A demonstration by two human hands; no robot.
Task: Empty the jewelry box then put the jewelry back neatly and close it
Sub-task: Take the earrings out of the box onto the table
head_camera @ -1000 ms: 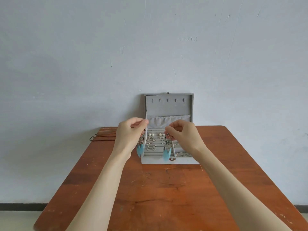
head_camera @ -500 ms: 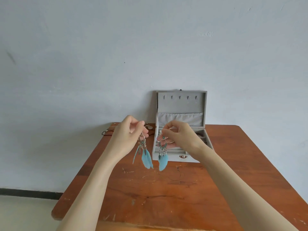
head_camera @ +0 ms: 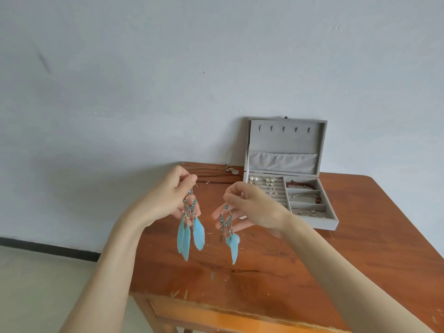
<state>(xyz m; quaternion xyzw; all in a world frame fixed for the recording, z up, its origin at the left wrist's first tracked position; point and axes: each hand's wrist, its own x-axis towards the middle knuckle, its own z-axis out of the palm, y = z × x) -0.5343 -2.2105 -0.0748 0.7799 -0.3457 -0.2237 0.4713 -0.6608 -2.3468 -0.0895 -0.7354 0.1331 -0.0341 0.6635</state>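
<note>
feather earrings (head_camera: 191, 230) hang vertical, feathers down, from pinching hands (head_camera: 168, 195).

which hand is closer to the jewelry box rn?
Right. The right hand pinches a feather earring just in front of the jewelry box, overlapping its left front corner. The left hand holds the other earring farther left.

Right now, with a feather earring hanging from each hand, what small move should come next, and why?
Probably lower both earrings onto the bare table in front. The left hand pinches one feather earring, the right hand the other, both clear of the jewelry box, which still holds small pieces, so emptying is unfinished.
</note>
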